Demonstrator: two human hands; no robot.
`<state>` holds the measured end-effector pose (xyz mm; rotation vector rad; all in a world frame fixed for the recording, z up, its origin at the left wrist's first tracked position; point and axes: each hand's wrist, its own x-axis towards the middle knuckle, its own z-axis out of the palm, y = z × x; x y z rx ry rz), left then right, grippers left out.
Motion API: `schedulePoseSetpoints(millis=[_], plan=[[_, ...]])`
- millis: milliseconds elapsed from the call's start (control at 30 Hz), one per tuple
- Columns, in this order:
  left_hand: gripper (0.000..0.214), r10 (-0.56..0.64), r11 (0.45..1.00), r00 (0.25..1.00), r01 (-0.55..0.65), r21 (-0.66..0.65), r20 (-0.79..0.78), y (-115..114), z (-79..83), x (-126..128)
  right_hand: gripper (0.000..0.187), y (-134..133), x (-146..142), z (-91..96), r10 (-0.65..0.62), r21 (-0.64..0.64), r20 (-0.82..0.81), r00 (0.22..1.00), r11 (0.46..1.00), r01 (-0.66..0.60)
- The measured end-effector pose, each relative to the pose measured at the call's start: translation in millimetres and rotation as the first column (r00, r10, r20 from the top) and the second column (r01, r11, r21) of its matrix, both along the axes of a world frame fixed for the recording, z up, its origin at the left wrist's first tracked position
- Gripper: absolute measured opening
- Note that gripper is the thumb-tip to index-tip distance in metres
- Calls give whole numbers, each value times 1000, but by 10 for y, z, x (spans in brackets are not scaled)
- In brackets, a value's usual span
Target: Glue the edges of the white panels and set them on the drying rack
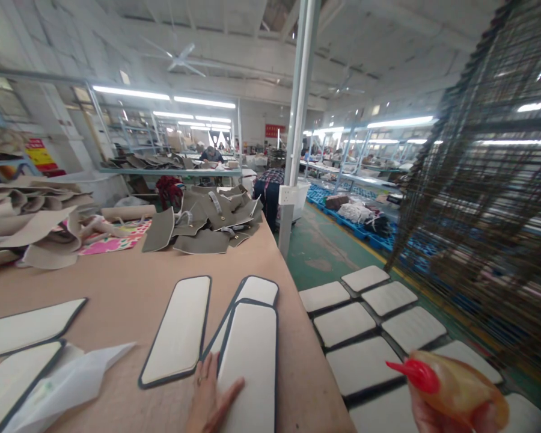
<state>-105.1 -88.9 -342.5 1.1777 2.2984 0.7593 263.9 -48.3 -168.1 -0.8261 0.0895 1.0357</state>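
Worktop [117, 300], right edge: left hand [207, 397], fingers spread, touches white panel [252, 361], probably light, stiffish, grip by rim; right hand [426, 416], beyond edge, wraps soft-looking bottle [471, 385].

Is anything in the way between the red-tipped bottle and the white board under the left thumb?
Nothing I can see. Between the bottle, held in the right hand, and the board is open air, above flat white panels and the table. The left hand lies at the board's left side.

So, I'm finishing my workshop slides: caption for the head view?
Left hand on a dark-edged white panel, right hand holding a red-tipped bottle.
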Motion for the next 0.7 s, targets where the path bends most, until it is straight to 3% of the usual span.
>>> schedulePoseSetpoints(millis=[100,167,267,300,367,400,467,533,567,600,633,667,700], plan=[[79,53,994,995,-45,104,-83,-71,-137,116,31,20,-45,27,-24,5,19,1000,1000,24],[71,61,994,986,-46,97,-155,-29,-87,170,31,38,-72,50,-17,15,28,999,1000,17],[65,55,998,980,-52,19,-193,137,155,162,34,42,-63,36,17,35,51,999,999,-19],[63,57,998,982,-49,51,-180,201,261,123,37,35,-41,16,30,38,61,998,999,-32],[60,105,960,991,-79,267,-81,335,480,-11,43,14,24,-38,65,36,77,995,997,-68],[59,146,901,989,-139,412,15,410,585,-95,45,3,60,-66,77,40,85,993,996,-81],[62,254,694,926,-377,614,281,594,760,-251,45,-12,119,-110,83,69,110,990,993,-91],[61,407,495,792,-610,619,456,826,864,-332,46,-18,146,-135,68,104,134,989,991,-82],[57,419,518,795,-605,604,437,947,883,-331,46,-19,148,-142,69,115,140,988,990,-86],[51,376,632,870,-492,599,318,1062,882,-303,48,-20,147,-148,78,117,141,987,989,-95],[45,276,781,951,-306,544,140,1162,865,-256,49,-21,146,-155,97,114,138,986,987,-113],[42,162,891,987,-140,432,-15,1242,839,-196,51,-25,148,-164,119,105,132,984,986,-133],[39,55,951,992,-16,309,-118,1296,809,-133,52,-30,155,-175,137,94,127,982,984,-149]])
